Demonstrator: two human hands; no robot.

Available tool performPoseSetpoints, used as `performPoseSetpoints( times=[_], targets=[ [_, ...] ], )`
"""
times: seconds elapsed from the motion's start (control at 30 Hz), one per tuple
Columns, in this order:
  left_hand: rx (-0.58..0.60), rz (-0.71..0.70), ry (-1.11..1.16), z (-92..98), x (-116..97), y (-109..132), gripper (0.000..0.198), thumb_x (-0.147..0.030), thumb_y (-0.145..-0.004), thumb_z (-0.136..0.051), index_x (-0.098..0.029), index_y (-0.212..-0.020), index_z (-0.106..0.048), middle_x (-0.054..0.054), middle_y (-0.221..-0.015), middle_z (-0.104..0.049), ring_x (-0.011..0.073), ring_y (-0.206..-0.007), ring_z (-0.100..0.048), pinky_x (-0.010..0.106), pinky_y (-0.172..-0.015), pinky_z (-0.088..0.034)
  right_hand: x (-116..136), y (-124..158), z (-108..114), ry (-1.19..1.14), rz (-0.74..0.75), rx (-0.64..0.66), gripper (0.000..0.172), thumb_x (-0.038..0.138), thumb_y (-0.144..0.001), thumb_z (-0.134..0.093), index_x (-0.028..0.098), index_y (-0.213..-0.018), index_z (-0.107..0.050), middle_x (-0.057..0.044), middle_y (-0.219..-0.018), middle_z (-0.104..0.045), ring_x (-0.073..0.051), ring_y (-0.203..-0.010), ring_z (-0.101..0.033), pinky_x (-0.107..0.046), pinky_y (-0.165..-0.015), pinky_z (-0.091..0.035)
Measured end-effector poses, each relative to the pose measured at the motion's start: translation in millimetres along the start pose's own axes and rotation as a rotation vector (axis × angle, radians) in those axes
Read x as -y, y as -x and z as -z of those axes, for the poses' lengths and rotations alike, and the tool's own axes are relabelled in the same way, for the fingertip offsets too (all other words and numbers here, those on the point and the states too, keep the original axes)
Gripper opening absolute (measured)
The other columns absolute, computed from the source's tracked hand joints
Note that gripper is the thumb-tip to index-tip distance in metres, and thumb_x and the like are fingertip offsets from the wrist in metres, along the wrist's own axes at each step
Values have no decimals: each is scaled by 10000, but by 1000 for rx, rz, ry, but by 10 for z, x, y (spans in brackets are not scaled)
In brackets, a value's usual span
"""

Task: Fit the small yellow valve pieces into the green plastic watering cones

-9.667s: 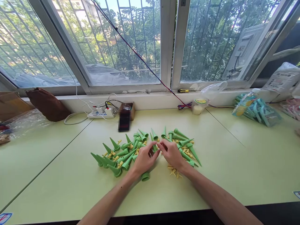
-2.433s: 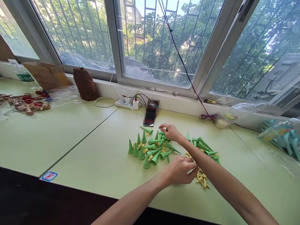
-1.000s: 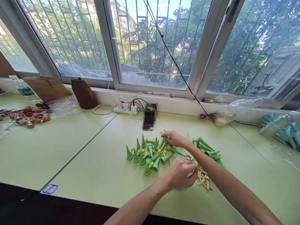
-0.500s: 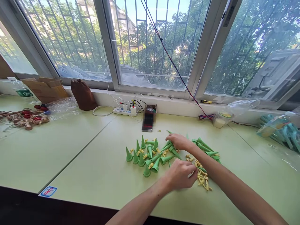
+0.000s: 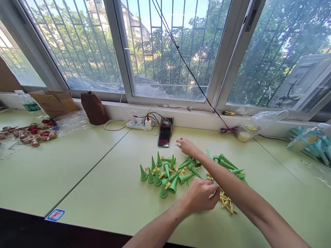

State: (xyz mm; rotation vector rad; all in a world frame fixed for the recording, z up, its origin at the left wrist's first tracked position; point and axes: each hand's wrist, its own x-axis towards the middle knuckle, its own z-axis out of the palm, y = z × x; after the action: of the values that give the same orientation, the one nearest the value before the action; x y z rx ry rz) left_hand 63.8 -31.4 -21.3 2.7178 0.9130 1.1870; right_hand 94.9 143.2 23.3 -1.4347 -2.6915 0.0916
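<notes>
My right hand stretches across to the far side of the green cones. Its fingertips are slightly apart beside a small pale yellow piece on the table; contact is hard to make out. Nearer to me, my left hand is closed, thumb and fingers drawn together. Whatever it may hold is hidden. By its fingertips lies a heap of small yellow plastic pieces, partly covered by my right forearm. Several cones stand upright at the left of the group, others lie on their sides with yellow pieces scattered among them.
Behind the cones are a small box with a blurred dark front and a white power strip. Wooden toys and a brown pouch lie left. A plastic-wrapped tub and teal pieces are at right.
My right hand has moved away from over the cones, leftward and farther back, to the lone yellow piece. My left hand stays almost in place, closed. The view has shifted slightly.
</notes>
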Motion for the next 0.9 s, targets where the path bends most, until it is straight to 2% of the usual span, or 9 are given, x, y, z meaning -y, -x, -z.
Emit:
performPoseSetpoints(
  times=[0.07, 0.23, 0.43, 0.57, 0.67, 0.73, 0.9],
  targets=[
    [3, -2, -4, 7, 16, -7, 221, -133, -810, -525, -185, -596, -533, -20, -519, -556, 99, -438, -491, 248, -437, -304, -14, -124, -59, 1, 10, 5, 278, 163, -982, -499, 147, -1229, -626, -155, -1239, -608, -227, -1116, -576, -273, -862, -410],
    [-15, -18, -4, 16, 38, -20, 200, -133, -804, -526, -185, -612, -510, -23, -533, -563, 107, -448, -529, 264, -420, -275, -42, -179, -169, -9, 73, 34, 213, 87, -948, -498, 112, -1069, -673, -143, -1101, -650, -187, -952, -587, -252, -784, -391],
    [21, -18, -13, 29, -33, -24, 225, -153, -824, -544, -183, -602, -524, -23, -525, -557, 108, -450, -519, 265, -435, -304, -77, 101, -103, -41, 156, 57, 178, 106, -943, -534, 146, -1009, -695, -89, -998, -665, -158, -864, -578, -234, -756, -370],
    [30, -20, -15, 47, -49, -36, 234, -162, -843, -539, -183, -610, -541, -20, -533, -561, 108, -456, -526, 259, -435, -315, -112, 337, -23, -47, 144, 24, 252, 131, -1003, -456, 137, -1111, -683, -123, -1083, -625, -166, -947, -576, -234, -803, -371],
    [30, -15, -15, 42, -40, -35, 225, -156, -829, -544, -183, -605, -540, -17, -531, -565, 103, -453, -514, 259, -441, -309, -146, 473, -2, -33, 141, 37, 252, 123, -998, -460, 136, -1038, -708, -116, -1033, -620, -166, -912, -581, -236, -787, -368],
    [27, -11, -12, 36, -35, -31, 217, -151, -819, -549, -182, -604, -541, -15, -530, -569, 100, -454, -509, 255, -446, -297, -167, 529, -4, -22, 148, 69, 214, 117, -974, -509, 146, -997, -720, -102, -1001, -631, -166, -893, -589, -234, -758, -360],
    [32, 4, -11, 33, -26, -22, 209, -141, -813, -567, -173, -608, -540, -18, -538, -588, 96, -460, -527, 250, -455, -281, -186, 558, 3, -3, 173, 124, 178, 158, -961, -569, 171, -1052, -721, -101, -1039, -655, -176, -912, -608, -234, -692, -347]
  ],
)
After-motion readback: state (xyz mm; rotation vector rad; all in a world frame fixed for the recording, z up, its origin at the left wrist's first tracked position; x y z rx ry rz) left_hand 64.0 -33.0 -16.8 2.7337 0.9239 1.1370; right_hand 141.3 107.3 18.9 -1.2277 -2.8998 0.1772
